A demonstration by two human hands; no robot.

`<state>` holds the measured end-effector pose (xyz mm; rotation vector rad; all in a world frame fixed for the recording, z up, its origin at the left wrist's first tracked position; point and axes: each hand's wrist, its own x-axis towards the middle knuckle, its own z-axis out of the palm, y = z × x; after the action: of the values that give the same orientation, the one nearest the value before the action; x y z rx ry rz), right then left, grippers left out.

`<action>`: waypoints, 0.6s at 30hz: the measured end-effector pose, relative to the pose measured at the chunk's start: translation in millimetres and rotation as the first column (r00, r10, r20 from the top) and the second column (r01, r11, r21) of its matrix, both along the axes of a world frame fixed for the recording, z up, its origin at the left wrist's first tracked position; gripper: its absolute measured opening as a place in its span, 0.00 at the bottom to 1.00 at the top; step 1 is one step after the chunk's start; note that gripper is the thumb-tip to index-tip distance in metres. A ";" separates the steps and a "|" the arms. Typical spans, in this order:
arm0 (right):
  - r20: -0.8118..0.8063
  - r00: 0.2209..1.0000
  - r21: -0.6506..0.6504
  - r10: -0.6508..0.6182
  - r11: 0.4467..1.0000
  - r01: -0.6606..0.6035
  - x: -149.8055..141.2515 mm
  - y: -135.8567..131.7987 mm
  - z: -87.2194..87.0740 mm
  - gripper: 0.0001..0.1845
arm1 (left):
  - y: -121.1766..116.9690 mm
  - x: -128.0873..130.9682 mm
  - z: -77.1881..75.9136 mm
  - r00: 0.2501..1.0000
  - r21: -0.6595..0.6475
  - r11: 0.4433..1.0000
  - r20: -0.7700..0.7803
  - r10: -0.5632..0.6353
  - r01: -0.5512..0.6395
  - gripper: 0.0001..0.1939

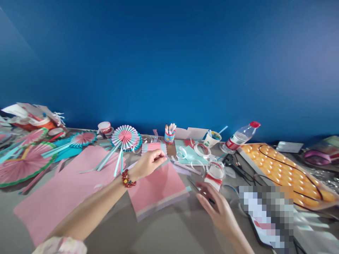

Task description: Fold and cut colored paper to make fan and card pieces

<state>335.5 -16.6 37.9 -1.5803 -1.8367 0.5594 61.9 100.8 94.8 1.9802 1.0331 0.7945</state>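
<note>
My left hand (149,163), with a red bead bracelet (128,179) at the wrist, reaches over a stack of pink and lilac paper (161,188). Its fingers are curled together near a pleated pink and blue paper strip (154,148); whatever they hold is hidden. To the right of the stack, my right hand (215,208) is closed around what look like scissors (194,182), blurred, with the thin blades pointing up and left and a dark handle partly under the fingers. A small light-blue paper piece (188,188) lies at the stack's right edge.
Large pink sheets (71,187) and pleated paper rosettes (125,137) lie on the left. Behind stand a pencil cup (170,135), a paper cup (212,138) and a water bottle (239,137). Tape rolls (202,150), cables, a phone (261,225) and orange bubbled packaging (286,173) fill the right.
</note>
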 end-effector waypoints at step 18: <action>-0.467 0.881 -0.290 0.069 0.930 -0.227 -30.3 18.7 -27.6 0.23 | 22.5 -116.0 -3.0 0.955 -0.070 0.992 -0.285 0.078 -0.102 0.13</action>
<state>305.2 2.0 10.3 -1.3633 -1.5644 1.2608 -54.2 123.2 91.8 2.0243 1.3081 0.5141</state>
